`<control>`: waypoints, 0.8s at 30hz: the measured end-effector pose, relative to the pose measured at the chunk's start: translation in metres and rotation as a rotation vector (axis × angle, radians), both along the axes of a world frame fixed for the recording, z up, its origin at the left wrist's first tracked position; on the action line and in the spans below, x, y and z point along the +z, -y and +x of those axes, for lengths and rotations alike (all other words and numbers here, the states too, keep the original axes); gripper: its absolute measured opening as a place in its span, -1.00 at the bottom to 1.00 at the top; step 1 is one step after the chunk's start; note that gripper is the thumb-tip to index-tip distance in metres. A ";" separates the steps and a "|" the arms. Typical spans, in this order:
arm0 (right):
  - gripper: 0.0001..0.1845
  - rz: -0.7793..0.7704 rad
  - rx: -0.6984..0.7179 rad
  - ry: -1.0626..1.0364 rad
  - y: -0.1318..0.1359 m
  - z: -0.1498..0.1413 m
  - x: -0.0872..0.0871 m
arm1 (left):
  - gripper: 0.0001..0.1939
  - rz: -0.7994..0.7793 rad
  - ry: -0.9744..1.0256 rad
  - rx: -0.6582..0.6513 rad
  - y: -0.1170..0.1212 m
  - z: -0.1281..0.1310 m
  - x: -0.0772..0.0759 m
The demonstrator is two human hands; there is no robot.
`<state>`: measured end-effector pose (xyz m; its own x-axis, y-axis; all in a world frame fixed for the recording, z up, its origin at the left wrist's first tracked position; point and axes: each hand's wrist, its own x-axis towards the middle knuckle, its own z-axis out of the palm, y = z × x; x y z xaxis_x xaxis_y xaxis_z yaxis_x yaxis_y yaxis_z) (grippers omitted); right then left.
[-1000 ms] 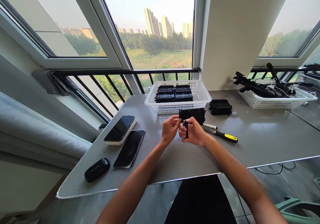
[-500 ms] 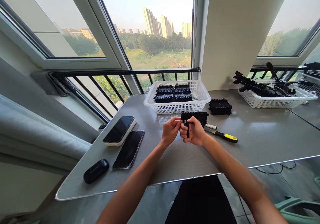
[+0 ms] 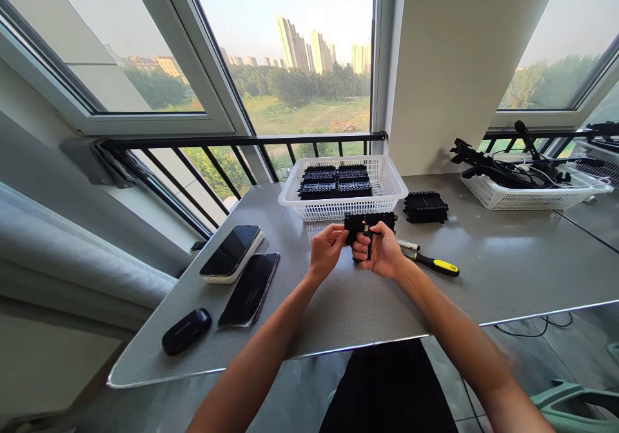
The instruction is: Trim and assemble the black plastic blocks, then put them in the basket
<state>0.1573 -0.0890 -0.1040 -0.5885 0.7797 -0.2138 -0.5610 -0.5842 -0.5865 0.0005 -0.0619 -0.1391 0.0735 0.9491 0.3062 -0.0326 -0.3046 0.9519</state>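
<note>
My left hand (image 3: 327,247) pinches the left edge of a flat black plastic part with a toothed rim (image 3: 355,219), holding it just above the table. In my right hand (image 3: 382,250) is a small black lighter (image 3: 369,245), upright, with its metal top close to the plastic part and the thumb pressed on it. A tiny orange glow shows at the metal top. The right hand hides much of the part's lower side. To the right lie a white marker (image 3: 409,245) and a tool with a black and yellow handle (image 3: 438,265), its other end partly hidden.
Behind the hands stands a white basket (image 3: 338,211) with stacked black plastic parts. Another black stack (image 3: 426,207) lies beside it. Two phones, one on a white box (image 3: 232,250), and a black case (image 3: 186,331) lie left. A second basket (image 3: 527,198) holds black gear and cables.
The plastic part tilted and shifted right, then came back left. My right hand with the lighter has moved slightly right and up; the orange glow now shows. My left hand keeps its pinch.
</note>
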 end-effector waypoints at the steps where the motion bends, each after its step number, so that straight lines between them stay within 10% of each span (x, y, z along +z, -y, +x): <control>1: -0.74 0.000 -0.010 -0.002 0.000 0.001 0.001 | -0.62 -0.001 -0.005 0.012 -0.001 -0.001 0.001; 24: -0.70 -0.033 -0.160 -0.034 -0.003 0.013 0.007 | -0.59 0.010 0.011 0.096 -0.003 -0.006 0.008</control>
<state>0.1698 -0.0864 -0.0973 -0.4646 0.8569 -0.2231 -0.6679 -0.5046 -0.5471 -0.0057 -0.0589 -0.1310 -0.0208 0.9486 0.3157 -0.0134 -0.3160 0.9487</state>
